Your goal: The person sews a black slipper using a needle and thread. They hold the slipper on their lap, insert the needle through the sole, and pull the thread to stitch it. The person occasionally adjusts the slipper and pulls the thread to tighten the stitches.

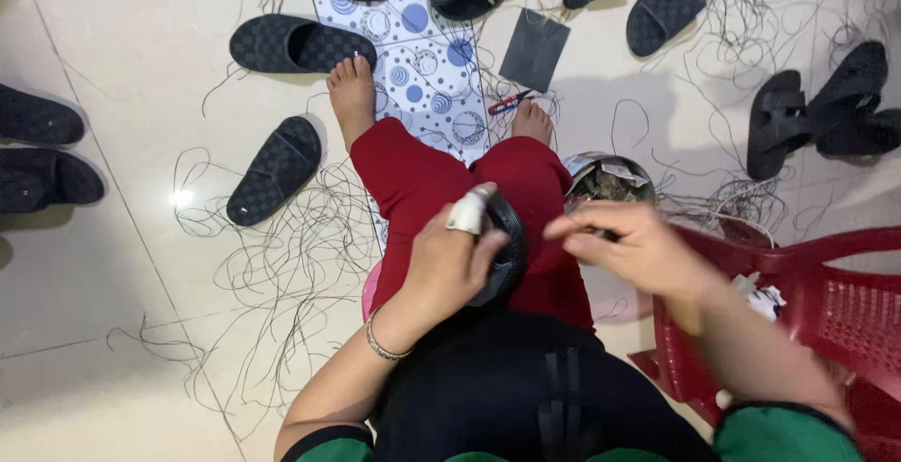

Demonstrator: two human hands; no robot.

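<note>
Left hand (449, 265) grips black slipper (507, 246) (index taped white); right hand (631, 248) pinches beside it.

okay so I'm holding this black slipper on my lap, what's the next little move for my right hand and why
Probably draw the right hand back toward the black slipper. The left hand grips it on the lap, bandaged finger on top, while the right hand's pinched fingers sit apart from it.

Black slippers (302, 45) lying all around on the pale floor (113, 237). Thin dark threads (282, 265) curled in loose heaps. Mat with blue dots (422, 68) under bare feet (352, 96). Small red and blue cutter (509, 103) beside a dark grey square sheet (535, 49). Shiny metal bowl (608, 179) of scraps near a red plastic chair (835, 302).
</note>
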